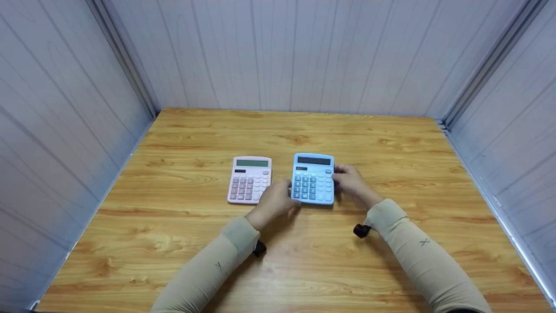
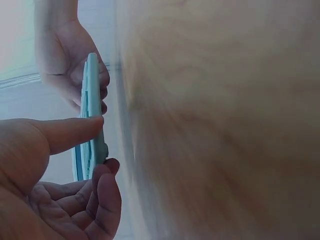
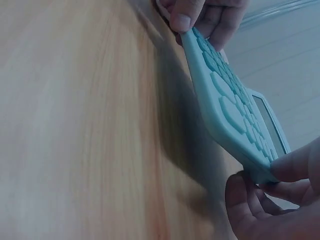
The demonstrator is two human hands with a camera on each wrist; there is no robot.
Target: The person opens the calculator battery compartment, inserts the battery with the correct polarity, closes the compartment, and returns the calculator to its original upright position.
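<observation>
A blue calculator [image 1: 313, 179] is held between both hands, its keys and dark display facing up. My left hand [image 1: 276, 198] pinches its left edge near the bottom corner, thumb at the edge and fingers curled beneath, as the left wrist view shows. On the opposite side my right hand [image 1: 351, 182] grips the right edge, thumb on top and fingers under it. In the right wrist view the calculator [image 3: 235, 107] is raised off the wood, with a shadow below. Left of it lies a pink calculator [image 1: 249, 179], its lower right corner hidden behind my left hand.
The wooden table [image 1: 173, 243] has pale panelled walls [image 1: 278, 56] along its back and both sides. A small black wrist device [image 1: 361, 230] sticks out from the right sleeve, and another black device [image 1: 259, 248] from the left sleeve.
</observation>
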